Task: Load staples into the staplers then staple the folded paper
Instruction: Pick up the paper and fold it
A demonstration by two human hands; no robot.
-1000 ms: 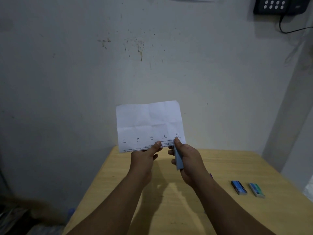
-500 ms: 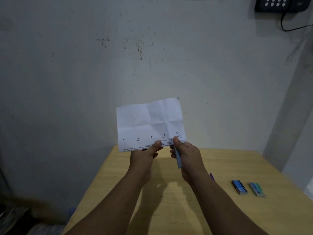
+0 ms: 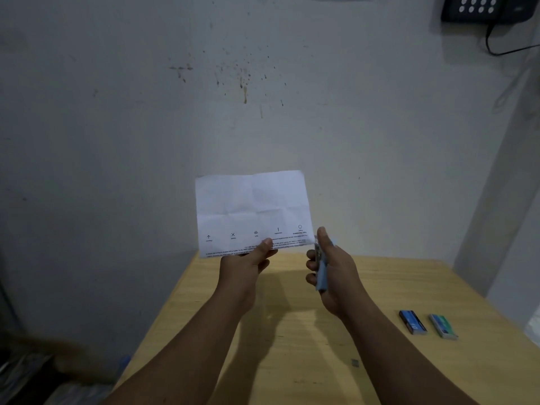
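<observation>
While pinched, paper (image 3: 252,210) above fingers (image 3: 264,247), seemingly.

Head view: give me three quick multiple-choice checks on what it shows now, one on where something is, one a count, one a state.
1. Where do the small staple boxes lie?
A. On the table's right side
B. Under the paper
C. In the left hand

2. How many staple boxes are there?
A. One
B. Two
C. Four

3. How is the paper held?
A. By both hands
B. Flat on the table
C. By the left hand alone, in the air

Key: 1 A, the blue staple box and green staple box lie on the table right of the arms. 2 B, just those two. 3 C, the left hand pinches the paper at its bottom edge, while the right hand grips the light blue stapler beside it.
</observation>
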